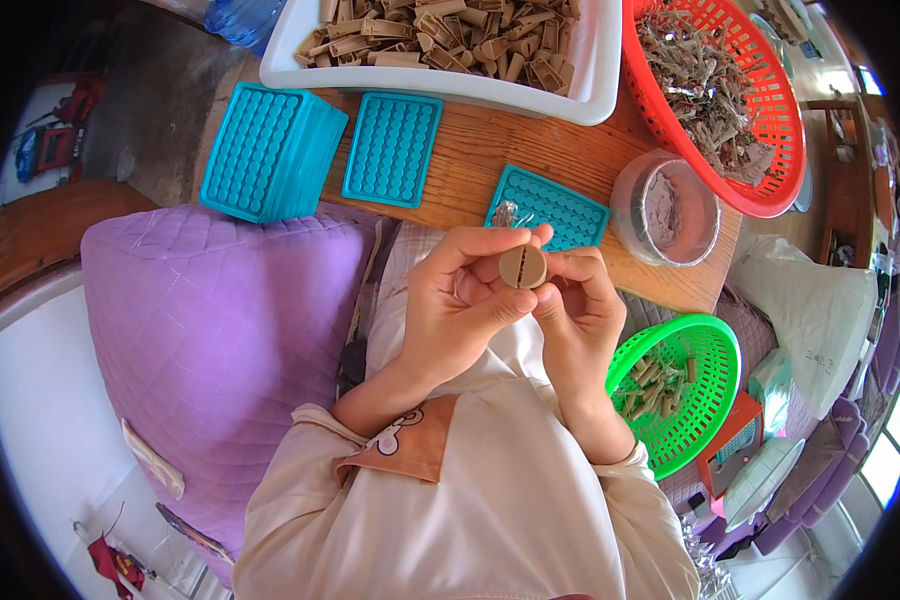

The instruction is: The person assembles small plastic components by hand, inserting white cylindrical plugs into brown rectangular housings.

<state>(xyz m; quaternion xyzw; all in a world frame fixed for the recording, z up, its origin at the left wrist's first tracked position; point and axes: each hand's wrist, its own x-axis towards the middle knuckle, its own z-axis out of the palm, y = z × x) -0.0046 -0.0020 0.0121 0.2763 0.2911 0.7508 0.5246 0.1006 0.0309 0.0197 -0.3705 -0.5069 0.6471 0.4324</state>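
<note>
Between my two hands, above my lap, is a tan plastic cylinder (523, 267), its round end facing up with a dark slit across the middle. My left hand (460, 300) pinches it from the left with thumb and fingers. From the right, the thumb and fingertips of my right hand (582, 305) press on its side. Just beyond the hands, a teal tray (560, 207) with rows of round cups lies on the wooden table (470, 130). A small shiny silvery bit (505, 213) shows at its left side, beside my left fingers.
A white tub (600, 105) of tan half-cylinder pieces stands at the back. Left of it are stacked teal trays (260, 150) and another teal tray (392, 150). To the right are a red basket (785, 150) of tangled strips, a clear bowl (710, 210) and a green basket (710, 400) holding tan pieces.
</note>
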